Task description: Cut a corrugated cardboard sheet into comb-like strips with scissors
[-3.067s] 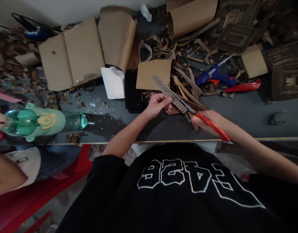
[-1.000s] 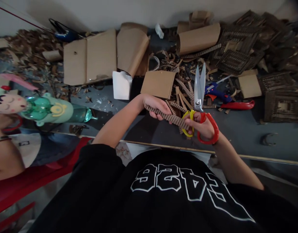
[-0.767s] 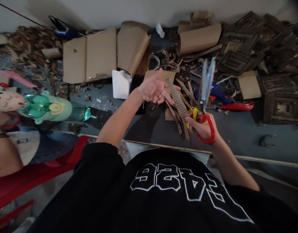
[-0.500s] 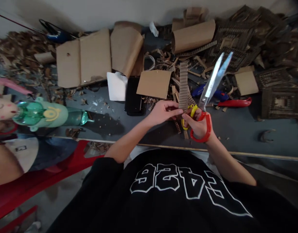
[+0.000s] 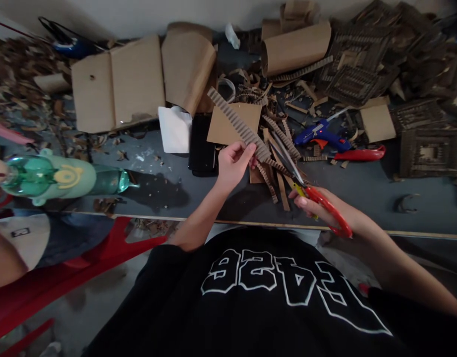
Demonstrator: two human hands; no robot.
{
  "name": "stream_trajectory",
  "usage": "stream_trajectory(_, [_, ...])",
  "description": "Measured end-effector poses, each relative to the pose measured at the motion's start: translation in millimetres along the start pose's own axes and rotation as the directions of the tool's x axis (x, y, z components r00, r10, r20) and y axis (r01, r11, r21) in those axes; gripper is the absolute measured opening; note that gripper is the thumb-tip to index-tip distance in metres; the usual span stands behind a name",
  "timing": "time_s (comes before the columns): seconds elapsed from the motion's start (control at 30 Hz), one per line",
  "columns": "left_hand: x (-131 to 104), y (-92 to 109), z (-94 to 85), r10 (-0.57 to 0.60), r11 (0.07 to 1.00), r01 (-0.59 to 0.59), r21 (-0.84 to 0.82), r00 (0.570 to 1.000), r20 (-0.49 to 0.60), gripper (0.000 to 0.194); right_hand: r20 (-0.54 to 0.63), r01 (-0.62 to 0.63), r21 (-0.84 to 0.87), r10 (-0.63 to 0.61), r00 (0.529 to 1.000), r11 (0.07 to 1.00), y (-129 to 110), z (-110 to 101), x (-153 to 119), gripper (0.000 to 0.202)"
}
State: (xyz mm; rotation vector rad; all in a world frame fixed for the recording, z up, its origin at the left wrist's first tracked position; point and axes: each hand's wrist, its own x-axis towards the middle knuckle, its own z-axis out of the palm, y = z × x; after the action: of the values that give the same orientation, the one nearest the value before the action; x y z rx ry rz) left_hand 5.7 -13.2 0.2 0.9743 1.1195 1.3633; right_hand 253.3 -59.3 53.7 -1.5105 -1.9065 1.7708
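Between the thumb and fingers of my left hand (image 5: 234, 161) is a strip of corrugated cardboard (image 5: 234, 119), slanting up to the left. My right hand (image 5: 314, 204) is closed round the red and yellow handles of a pair of scissors (image 5: 288, 157). Their blades point up and left, beside the lower end of the strip; whether they touch it I cannot tell. Under the strip lies a flat cardboard piece (image 5: 219, 130). Loose cardboard strips (image 5: 282, 191) lie on the table between my hands.
A blue glue gun (image 5: 321, 135) and a red-handled tool (image 5: 362, 153) lie right of the scissors. Square corrugated pieces (image 5: 431, 153) are at the right. A black phone (image 5: 202, 148), folded cardboard (image 5: 137, 84) and a green bottle (image 5: 70, 176) are leftward. A person's arm (image 5: 5, 258) shows far left.
My left hand has moved left with the strip, which has tilted from upright to slanting left. The scissors have swung down from pointing up right to pointing up left, beside the strip.
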Motion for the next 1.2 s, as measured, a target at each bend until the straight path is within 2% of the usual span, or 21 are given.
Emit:
stream_trajectory(0.17, [-3.1, 1.8, 5.9, -0.026, 0.999, 0.025, 0.034, 0.999, 0.030, 0.059, -0.017, 0.025, -0.183, -0.029, 0.999, 0.983, -9.6, 2.4, 2.7, 0.073])
stream_trajectory(0.3, [-4.1, 2.4, 3.0, -0.024, 0.999, 0.023, 0.030, 0.999, 0.041, 0.058, -0.010, 0.038, -0.181, -0.041, 0.999, 0.983, -10.1, 3.3, 6.1, 0.077])
stream_trajectory(0.73, [-3.7, -1.3, -6.4, -0.033, 0.997, 0.031, 0.069, 0.999, 0.023, 0.058, 0.019, 0.097, -0.127, -0.095, 0.995, 0.987, -8.3, 7.7, 11.4, 0.069])
stream_trajectory(1.0, [-5.6, -2.6, -3.7, -0.026, 0.999, 0.025, 0.039, 0.999, 0.027, 0.055, 0.044, 0.074, -0.177, -0.067, 0.997, 0.981, -8.1, 5.4, 11.9, 0.074])
stream_trajectory(1.2, [-4.1, -2.1, -1.2, -0.065, 0.997, 0.063, 0.035, 0.996, 0.056, 0.057, -0.023, 0.000, -0.260, -0.006, 1.000, 0.965, -11.3, 7.6, 14.3, 0.082])
